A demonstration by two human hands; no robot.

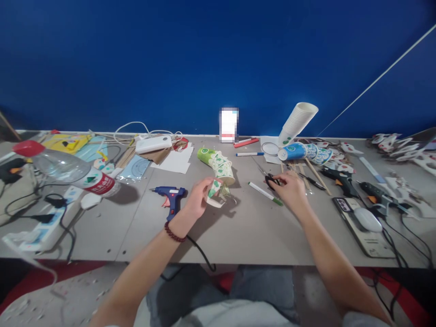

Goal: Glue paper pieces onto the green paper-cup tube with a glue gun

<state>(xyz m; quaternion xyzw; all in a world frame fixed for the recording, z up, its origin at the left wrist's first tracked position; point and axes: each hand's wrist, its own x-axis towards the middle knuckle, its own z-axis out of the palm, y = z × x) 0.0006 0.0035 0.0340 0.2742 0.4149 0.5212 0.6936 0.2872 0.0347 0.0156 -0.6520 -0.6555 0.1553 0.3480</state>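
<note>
My left hand [199, 199] is closed on a cut piece of paper cup [214, 190], white with green print and a curled rim. Just beyond it lies a bent chain of green-printed paper cups [220, 164]. My right hand [292, 187] has its fingers around the black handles of a pair of scissors [271, 180], whose blades point away to the left on the table. A green marker [265, 194] lies between the hands. Left of my left hand rests a blue hot glue gun [171, 198] with a small red light.
A tilted stack of paper cups [298, 122] and a blue cup chain [294, 151] stand back right. A phone [363, 227] and black glue guns [340, 180] lie right. A plastic bottle [68, 168] and power strip [56, 222] are left; a cable [202, 252] crosses the front edge.
</note>
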